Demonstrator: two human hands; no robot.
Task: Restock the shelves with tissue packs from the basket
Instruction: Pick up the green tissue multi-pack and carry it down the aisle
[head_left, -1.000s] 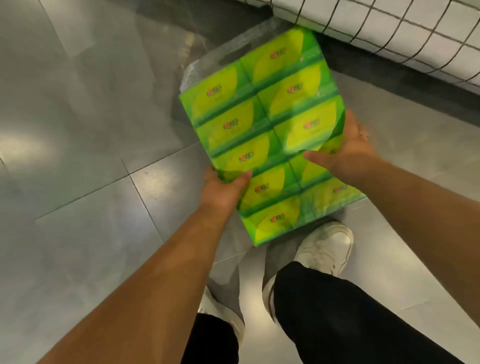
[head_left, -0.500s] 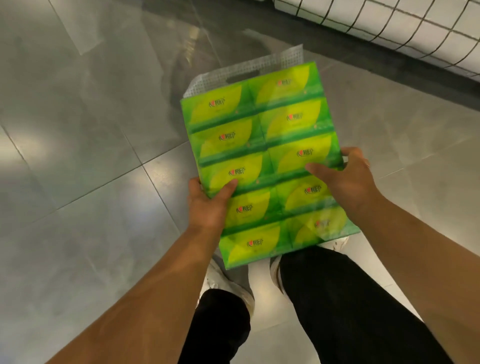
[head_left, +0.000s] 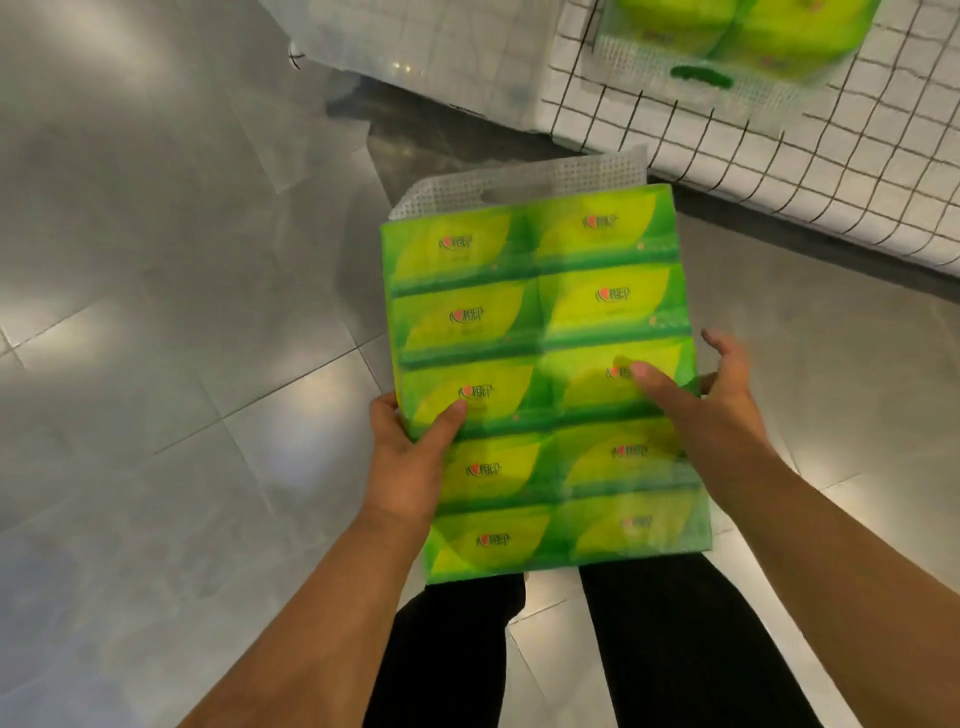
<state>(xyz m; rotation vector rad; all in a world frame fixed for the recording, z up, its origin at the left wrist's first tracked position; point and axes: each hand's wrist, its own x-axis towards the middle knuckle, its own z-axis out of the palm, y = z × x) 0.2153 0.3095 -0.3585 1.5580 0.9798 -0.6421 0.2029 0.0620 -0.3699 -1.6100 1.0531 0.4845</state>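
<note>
Between the hands is a tissue multipack (head_left: 540, 322), left hand (head_left: 410, 457) and right hand (head_left: 711, 400) gripping its side edges; mid-carry, it likely needs lifting onto the wire-grid shelf (head_left: 779, 171) ahead.

support: grey tiled floor (head_left: 182, 415) | on it: white wire-grid rack (head_left: 779, 171) (green tissue pack (head_left: 800, 31) behind its mesh)
</note>
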